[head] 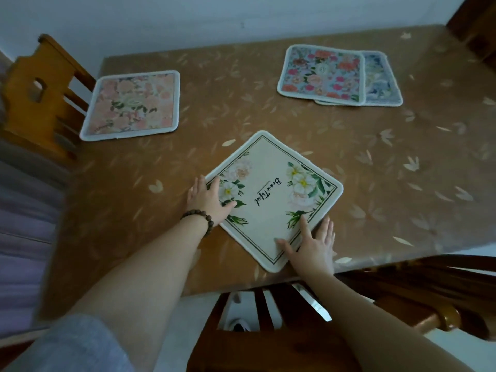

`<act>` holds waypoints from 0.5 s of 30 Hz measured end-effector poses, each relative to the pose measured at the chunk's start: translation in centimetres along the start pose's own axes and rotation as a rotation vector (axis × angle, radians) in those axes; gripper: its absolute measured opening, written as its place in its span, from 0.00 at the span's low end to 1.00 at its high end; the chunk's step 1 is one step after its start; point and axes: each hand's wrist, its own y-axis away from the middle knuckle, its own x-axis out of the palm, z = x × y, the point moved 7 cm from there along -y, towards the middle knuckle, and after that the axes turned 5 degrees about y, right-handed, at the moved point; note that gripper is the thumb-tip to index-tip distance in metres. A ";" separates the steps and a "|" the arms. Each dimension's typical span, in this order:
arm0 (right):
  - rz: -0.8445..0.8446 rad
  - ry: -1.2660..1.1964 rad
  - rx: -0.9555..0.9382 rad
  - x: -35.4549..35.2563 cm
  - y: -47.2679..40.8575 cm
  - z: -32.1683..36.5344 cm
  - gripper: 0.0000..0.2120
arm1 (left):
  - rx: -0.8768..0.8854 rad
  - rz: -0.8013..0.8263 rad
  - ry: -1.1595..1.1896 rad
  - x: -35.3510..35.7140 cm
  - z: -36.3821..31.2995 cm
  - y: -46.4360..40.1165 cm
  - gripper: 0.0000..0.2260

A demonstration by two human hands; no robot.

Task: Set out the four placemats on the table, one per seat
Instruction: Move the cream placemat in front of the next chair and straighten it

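I press the cream placemat (271, 200), lying turned cornerwise at the near seat, with left hand (208, 201) and right hand (312, 247), fingers straight and apart. The pink placemat (131, 104) is placed on the worktop (402, 162). I judge half remains: the rose placemat (320, 71) covers the blue placemat (382, 79).

Wooden chairs (40, 95) stand around a brown leaf-patterned tablecloth (241, 108), beside a white wall (161, 22).

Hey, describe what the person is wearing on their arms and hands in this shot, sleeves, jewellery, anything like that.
The left hand has a bracelet of dark brown round beads at the wrist. Higher up that arm a grey sleeve shows near the bottom edge of the view; the forearm below it is uncovered. The right hand and its forearm are bare, with no ring, watch, glove or sleeve visible.
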 end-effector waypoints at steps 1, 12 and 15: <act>-0.003 0.002 0.010 0.1 0.0 0.1 0.44 | -0.007 0.020 -0.010 0.3 0.0 -0.6 0.39; 0.028 0.021 -0.052 -0.5 -2.4 -0.7 0.45 | -0.047 -0.017 -0.021 -0.6 0.6 -1.5 0.34; 0.065 0.042 -0.094 -1.5 -4.3 -1.2 0.45 | -0.039 -0.016 0.003 0.1 0.4 0.3 0.32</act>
